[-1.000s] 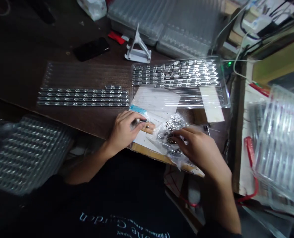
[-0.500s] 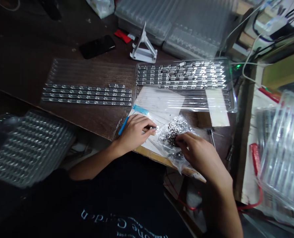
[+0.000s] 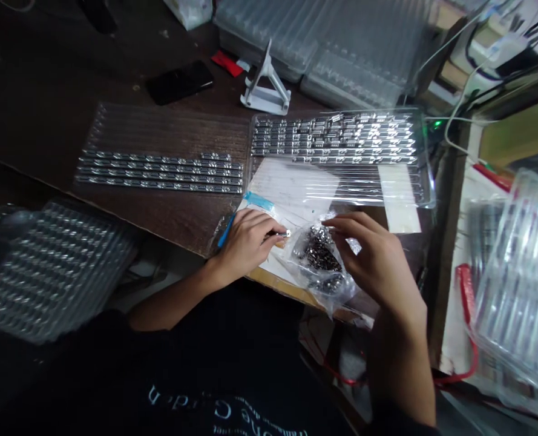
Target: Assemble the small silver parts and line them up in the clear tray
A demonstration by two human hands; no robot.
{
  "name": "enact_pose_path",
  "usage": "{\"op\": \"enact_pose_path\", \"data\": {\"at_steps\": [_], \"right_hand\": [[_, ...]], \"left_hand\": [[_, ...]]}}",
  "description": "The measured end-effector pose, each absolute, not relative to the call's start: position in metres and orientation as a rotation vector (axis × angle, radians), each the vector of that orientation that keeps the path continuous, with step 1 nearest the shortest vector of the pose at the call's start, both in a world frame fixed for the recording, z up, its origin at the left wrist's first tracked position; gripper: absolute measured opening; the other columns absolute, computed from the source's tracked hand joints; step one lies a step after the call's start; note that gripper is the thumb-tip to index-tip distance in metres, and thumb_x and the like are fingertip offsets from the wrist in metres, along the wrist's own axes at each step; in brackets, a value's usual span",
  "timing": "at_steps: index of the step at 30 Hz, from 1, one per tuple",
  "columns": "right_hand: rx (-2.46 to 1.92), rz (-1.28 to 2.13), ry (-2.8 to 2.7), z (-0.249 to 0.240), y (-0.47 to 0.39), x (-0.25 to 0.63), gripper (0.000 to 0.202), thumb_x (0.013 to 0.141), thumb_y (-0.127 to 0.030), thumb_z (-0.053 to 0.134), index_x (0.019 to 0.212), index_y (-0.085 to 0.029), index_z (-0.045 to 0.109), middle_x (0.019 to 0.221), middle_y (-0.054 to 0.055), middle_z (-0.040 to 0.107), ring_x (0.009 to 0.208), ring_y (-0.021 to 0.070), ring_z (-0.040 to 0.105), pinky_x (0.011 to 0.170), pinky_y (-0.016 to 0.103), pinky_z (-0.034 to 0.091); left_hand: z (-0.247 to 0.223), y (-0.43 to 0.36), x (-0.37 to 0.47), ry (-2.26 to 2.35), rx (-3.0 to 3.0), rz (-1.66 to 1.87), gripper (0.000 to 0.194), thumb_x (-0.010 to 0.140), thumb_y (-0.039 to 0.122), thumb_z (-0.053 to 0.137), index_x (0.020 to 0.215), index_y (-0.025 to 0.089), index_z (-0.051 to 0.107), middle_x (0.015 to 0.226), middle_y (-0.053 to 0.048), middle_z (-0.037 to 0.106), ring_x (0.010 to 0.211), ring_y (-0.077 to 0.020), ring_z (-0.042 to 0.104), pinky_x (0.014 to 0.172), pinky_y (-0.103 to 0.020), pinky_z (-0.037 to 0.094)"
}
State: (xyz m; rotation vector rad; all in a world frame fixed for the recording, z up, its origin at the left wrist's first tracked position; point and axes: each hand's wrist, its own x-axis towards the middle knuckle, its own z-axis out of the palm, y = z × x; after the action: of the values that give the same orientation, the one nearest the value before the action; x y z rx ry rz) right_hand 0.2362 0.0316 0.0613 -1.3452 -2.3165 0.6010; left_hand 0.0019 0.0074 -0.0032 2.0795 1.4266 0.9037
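Observation:
Between the thumb and fingers of my left hand (image 3: 250,239) is a small connector (image 3: 286,234), its bright metal end sticking out to the right. Most of it is hidden by the fingers. To the right lies an open clear plastic bag (image 3: 341,297) full of small shiny metal parts (image 3: 322,249). My right hand (image 3: 368,248) hovers at the bag's upper right side, thumb and fingertips drawn together; whatever they pinch is too small to make out. A sheet of white paper (image 3: 291,184) lies beyond the left hand, partly under the bag.
Behind the hands, a clear tray (image 3: 425,188) holds rows of connectors; a second tray (image 3: 160,124) stands left of it, partly filled. Farther back are a phone (image 3: 180,82), a white stand (image 3: 266,97) and stacked trays (image 3: 269,30). More stacked trays (image 3: 55,272) sit lower left.
My right hand has come up out of the metal parts and moved away from me, uncovering more of the pile. My left hand still holds the connector in nearly the same place.

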Motion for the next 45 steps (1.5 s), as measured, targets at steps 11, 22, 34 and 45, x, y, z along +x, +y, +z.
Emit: {"op": "enact_pose_path", "data": {"at_steps": [11, 22, 34, 45], "right_hand": [[-1.171, 0.847, -2.241, 0.024, 0.035, 0.183, 0.017, 0.093, -0.018, 0.052, 0.101, -0.021, 0.067, 0.091, 0.006, 0.072, 0.08, 0.0209, 0.069, 0.072, 0.032, 0.054], [-0.972, 0.829, -2.399, 0.02, 0.027, 0.177, 0.029, 0.098, -0.013, 0.043, 0.116, -0.023, 0.063, 0.103, 0.009, 0.07, 0.091, 0.0229, 0.068, 0.076, 0.034, 0.056], [-0.923, 0.433, -2.759, 0.028, 0.022, 0.169, 0.023, 0.096, -0.006, 0.044, 0.101, -0.018, 0.064, 0.095, 0.009, 0.069, 0.083, 0.0216, 0.061, 0.071, 0.032, 0.05], [-1.298, 0.741, -2.523, 0.047, 0.028, 0.229, 0.016, 0.094, -0.02, 0.056, 0.1, -0.021, 0.07, 0.094, 0.007, 0.072, 0.083, 0.0237, 0.069, 0.072, 0.035, 0.053]], "left_hand": [[0.006, -0.006, -0.019, 1.417, 1.838, 1.26, 0.044, 0.087, 0.023, 0.074, 0.122, 0.024, 0.047, 0.096, -0.002, 0.075, 0.099, -0.0198, 0.072, 0.098, -0.036, 0.049], [0.037, 0.072, -0.099, 1.732, 2.152, 1.026, 0.011, 0.092, 0.022, 0.061, 0.099, 0.019, 0.069, 0.103, -0.004, 0.075, 0.098, -0.0209, 0.067, 0.092, -0.036, 0.048], [0.025, 0.137, -0.099, 1.733, 2.3, 0.502, 0.012, 0.088, 0.027, 0.063, 0.089, 0.022, 0.074, 0.099, -0.004, 0.075, 0.099, -0.0244, 0.064, 0.096, -0.04, 0.045], [0.036, 0.136, -0.106, 1.854, 2.447, 0.262, 0.016, 0.082, 0.018, 0.06, 0.092, 0.021, 0.072, 0.101, -0.006, 0.073, 0.098, -0.0279, 0.062, 0.093, -0.044, 0.045]]}}
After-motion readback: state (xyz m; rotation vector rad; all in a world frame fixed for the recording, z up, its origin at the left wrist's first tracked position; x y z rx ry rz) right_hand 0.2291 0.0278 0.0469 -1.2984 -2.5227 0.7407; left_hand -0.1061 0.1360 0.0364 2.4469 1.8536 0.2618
